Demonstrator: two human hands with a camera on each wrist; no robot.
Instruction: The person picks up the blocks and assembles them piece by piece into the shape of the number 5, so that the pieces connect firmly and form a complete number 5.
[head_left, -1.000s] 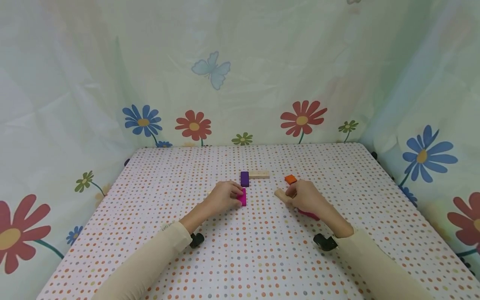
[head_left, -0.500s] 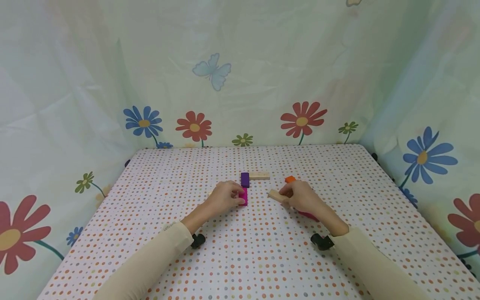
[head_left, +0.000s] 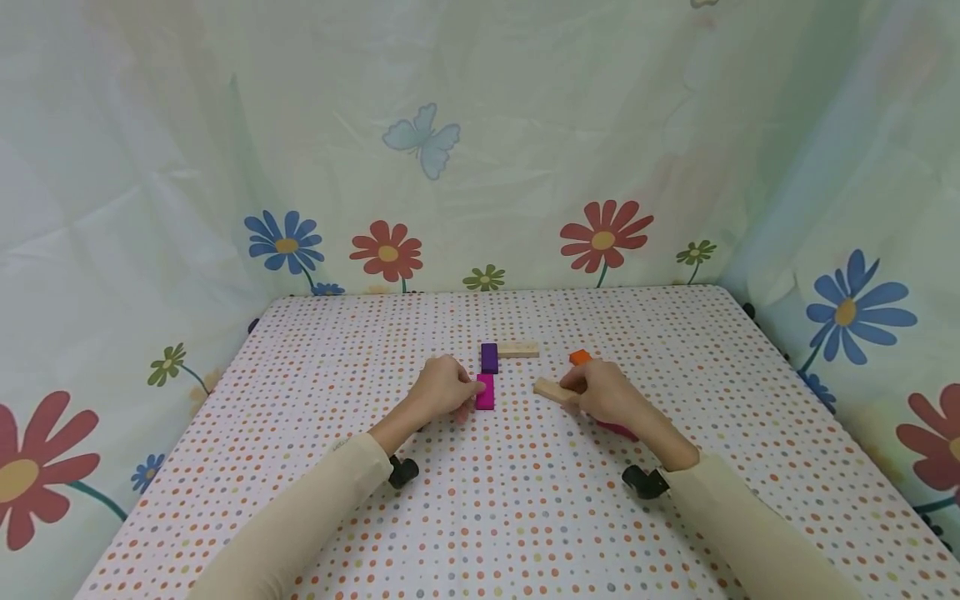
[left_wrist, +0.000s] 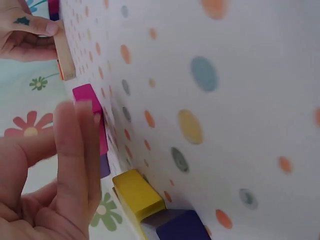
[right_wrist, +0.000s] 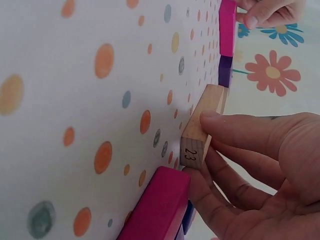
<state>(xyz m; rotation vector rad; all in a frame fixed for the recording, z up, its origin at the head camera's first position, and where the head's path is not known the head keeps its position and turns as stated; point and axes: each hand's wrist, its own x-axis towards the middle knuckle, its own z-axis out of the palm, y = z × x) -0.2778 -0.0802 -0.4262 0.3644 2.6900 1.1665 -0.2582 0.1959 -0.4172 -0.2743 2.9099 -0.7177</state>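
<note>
My right hand (head_left: 611,396) pinches a plain wooden block (head_left: 553,390) low over the table, to the right of a pink block (head_left: 485,398). In the right wrist view the wooden block (right_wrist: 200,130) shows "23" on its end, between thumb and fingers. My left hand (head_left: 442,387) is at the left side of the pink block, an index fingertip at its edge. Its fingers (left_wrist: 72,160) look fairly straight in the left wrist view, curled round nothing. A purple block (head_left: 489,357) lies just behind the pink one, beside another plain wooden block (head_left: 517,350).
An orange block (head_left: 580,357) lies behind my right hand. Another deep pink block (right_wrist: 160,205) is close under that hand. Near the left hand lie a yellow block (left_wrist: 137,192) and a dark blue block (left_wrist: 183,227). The dotted tablecloth (head_left: 480,517) covers the table.
My right hand has brought the wooden block left, towards the pink block. The left hand has loosened from the pink block and drawn slightly left.
</note>
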